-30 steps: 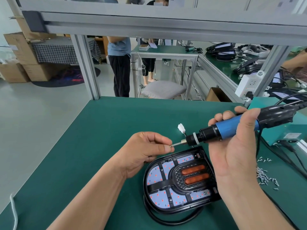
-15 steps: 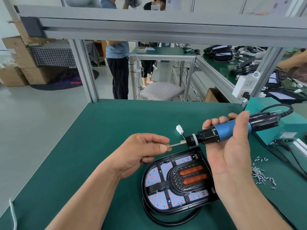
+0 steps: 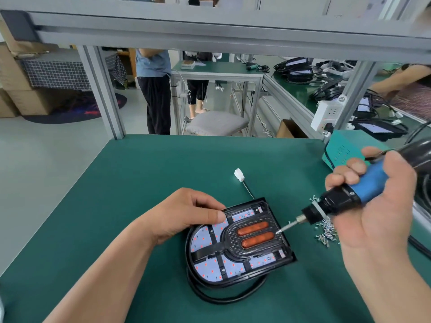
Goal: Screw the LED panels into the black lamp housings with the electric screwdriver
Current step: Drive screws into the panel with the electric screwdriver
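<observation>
- no text, label, brand or number can be read anywhere in view.
- pale paper sheets (image 3: pixel 291 4) on the far wall, at the top behind the grey metal frame, carry faint marks too blurred to make out.

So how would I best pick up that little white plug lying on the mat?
Probably pinch the white plug across its narrow sides from above: it lies flat on the mat, with its thin wire trailing toward the lamp housing, so its far end is free.
</observation>
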Tool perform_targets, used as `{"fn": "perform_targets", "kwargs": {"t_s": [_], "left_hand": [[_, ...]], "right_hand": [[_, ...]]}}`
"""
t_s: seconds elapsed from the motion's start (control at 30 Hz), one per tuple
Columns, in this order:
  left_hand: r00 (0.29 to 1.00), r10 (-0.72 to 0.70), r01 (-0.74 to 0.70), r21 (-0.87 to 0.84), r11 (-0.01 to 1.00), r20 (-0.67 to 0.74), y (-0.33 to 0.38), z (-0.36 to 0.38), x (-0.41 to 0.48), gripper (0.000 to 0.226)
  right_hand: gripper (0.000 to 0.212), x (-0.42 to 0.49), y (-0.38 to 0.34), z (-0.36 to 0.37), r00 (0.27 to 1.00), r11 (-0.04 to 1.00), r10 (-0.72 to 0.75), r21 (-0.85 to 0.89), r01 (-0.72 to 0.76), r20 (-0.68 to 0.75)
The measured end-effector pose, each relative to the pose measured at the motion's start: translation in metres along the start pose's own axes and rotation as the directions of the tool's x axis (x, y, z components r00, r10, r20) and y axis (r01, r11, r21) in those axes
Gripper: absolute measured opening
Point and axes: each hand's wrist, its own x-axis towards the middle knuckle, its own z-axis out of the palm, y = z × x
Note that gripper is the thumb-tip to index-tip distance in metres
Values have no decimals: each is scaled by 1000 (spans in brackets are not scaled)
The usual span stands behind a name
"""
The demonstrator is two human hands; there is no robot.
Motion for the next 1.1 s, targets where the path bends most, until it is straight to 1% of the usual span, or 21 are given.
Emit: {"fn": "perform_targets", "kwargs": {"t_s": [0.1,0.23,0.43,0.6,0.77,0.87,1.1], "left_hand": [[1000,6,-6,13,1000,-24,0,2,0,32],[999,13,-12,29,1000,-46,-1,2,1,31],[999,9,-8,21,1000,-40,-3,1,2,29],[1000,8,-8,24,1000,-25,-3,1,2,28],[1000,15,-14,26,1000,-20,-3,1,1,35],[1000,18,-18,25,1000,-17,-3,1,1,33],[999,27,-24,65,998,-44,-4,2,3,33]], "right_hand": [[18,-6,-8,-13,999,999,-8,-40,10,51],[22,-11,-12,-17,993,999,-4,-45,10,120],[15,-18,-9,-12,967,995,6,-94,19,256],[13,-21,-6,-9,957,993,8,-116,27,290],[13,-21,-4,-10,949,992,21,-124,19,315],[14,-22,-3,-9,942,990,27,-141,21,333],[17,-26,-7,-6,912,985,64,-170,6,404]]}}
